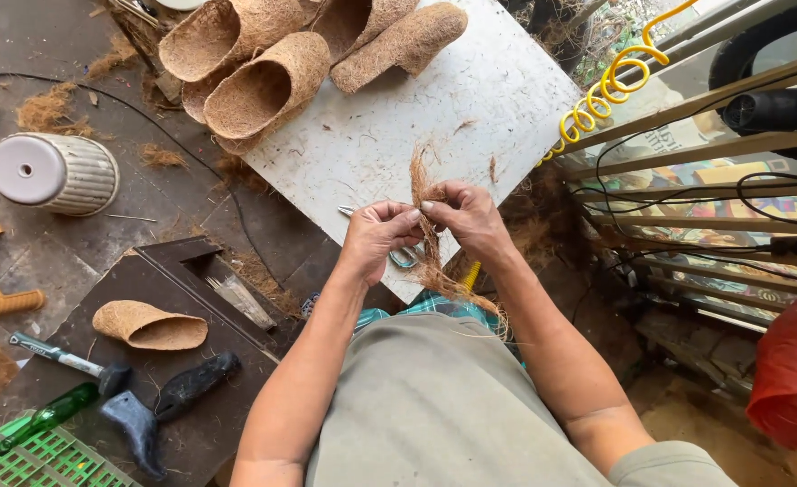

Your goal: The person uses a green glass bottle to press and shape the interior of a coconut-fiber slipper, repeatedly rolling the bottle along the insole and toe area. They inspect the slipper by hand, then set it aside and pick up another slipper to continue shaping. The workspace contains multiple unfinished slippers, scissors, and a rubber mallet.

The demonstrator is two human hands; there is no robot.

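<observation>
Workshop table (470, 99): your left hand (376, 236) and right hand (470, 216) pinch a light, limp coir strand (432, 252) mid-length, below the moulded pots (267, 86).

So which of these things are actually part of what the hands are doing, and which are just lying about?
In use: left hand, right hand, brown fibre strand.

Lying about: fibre pots, white board, hammer, ribbed pot, green crate.

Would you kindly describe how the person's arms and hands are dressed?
Both hands, left hand and right hand, are bare: no gloves, rings or watch visible. The forearms are uncovered too. A short grey-green sleeve shows at the right upper arm, matching the shirt.
</observation>
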